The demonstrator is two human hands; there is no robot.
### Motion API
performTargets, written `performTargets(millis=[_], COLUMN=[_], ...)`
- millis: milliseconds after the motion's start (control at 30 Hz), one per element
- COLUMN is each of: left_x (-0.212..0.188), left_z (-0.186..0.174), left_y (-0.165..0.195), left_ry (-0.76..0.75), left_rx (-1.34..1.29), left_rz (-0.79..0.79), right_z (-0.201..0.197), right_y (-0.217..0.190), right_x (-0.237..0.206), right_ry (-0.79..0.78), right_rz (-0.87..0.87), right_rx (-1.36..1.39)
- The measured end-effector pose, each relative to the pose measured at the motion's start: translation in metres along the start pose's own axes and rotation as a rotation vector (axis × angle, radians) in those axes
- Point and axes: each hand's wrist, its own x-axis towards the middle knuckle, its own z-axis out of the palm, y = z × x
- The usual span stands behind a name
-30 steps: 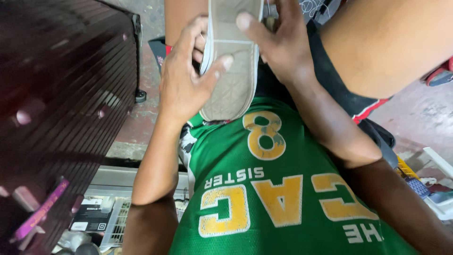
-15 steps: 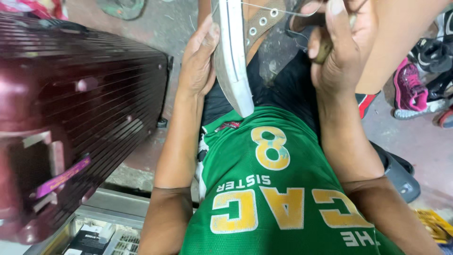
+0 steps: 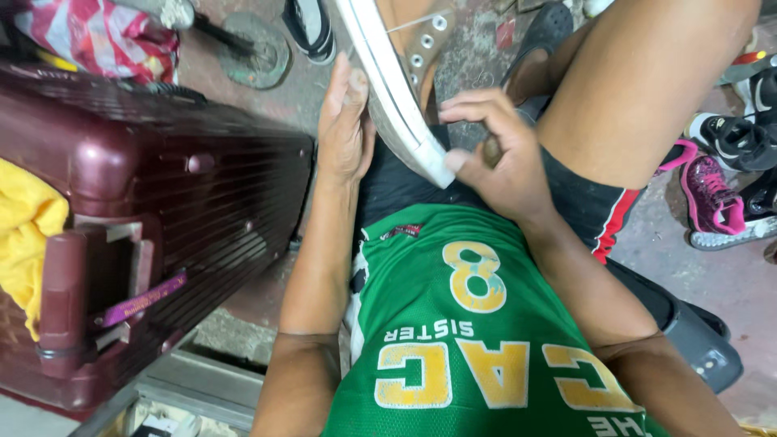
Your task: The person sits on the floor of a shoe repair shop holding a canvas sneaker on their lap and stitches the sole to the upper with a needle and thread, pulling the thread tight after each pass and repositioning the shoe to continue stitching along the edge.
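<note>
You wear a bright green sports shirt [image 3: 486, 356] with no sleeves. It has a big yellow number with a white edge on the front, and big yellow letters with small white letters near them. The side of the shirt has a white strip. Your shorts [image 3: 583, 202] are black with a red and white stripe at the leg. Your arms, hands [image 3: 344, 129] and knees are bare.
</note>
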Motion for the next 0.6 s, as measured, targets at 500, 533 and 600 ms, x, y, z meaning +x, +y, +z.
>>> performTargets(millis=[500,533,600], left_x=[0.015,0.015,0.016], left_z=[0.057,0.058,0.061], left_y=[0.003,0.005,0.011], left_ry=[0.162,0.159,0.167], left_rx=[0.292,0.317,0.267], left_rz=[0.116,0.118,0.070], right_z=[-0.076,-0.077,-0.079], right_y=[0.011,0.012,0.013], right_x=[0.027,0.028,0.030], right_ry=[0.044,0.057,0.081], right_rz=[0.255,0.263,0.275], right_rx=[0.324,0.418,0.529])
